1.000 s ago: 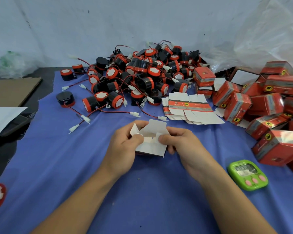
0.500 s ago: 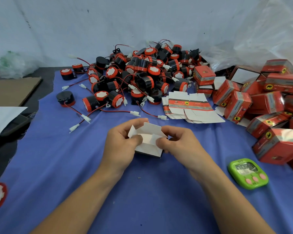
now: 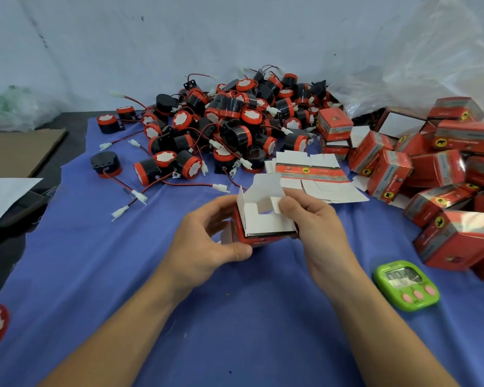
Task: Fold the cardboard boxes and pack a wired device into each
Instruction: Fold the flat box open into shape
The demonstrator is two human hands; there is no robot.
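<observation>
A: Risk?
B: Half-formed box (image 3: 266, 224) is up off the tabletop (image 3: 95, 261), centre. The left hand (image 3: 207, 241) grips its side & the right hand (image 3: 313, 219) pinches a flap (image 3: 275, 205). Squeeze too hard & the walls buckle. Flap may crease, prob.; tuck slot's hard to see.
A: In the way?
B: Tangled wired devices (image 3: 229, 121) behind. Right side: flat blanks (image 3: 313, 174) w/ packed boxes (image 3: 430, 169). Timer (image 3: 405, 286) sits by the right forearm.

Here's the left forearm (image 3: 123, 331) and the right forearm (image 3: 375, 331), both bare to the frame's edge. Left hand (image 3: 204, 241), right hand (image 3: 316, 219), bare as well, thumbnail (image 3: 239, 252) cut short.
</observation>
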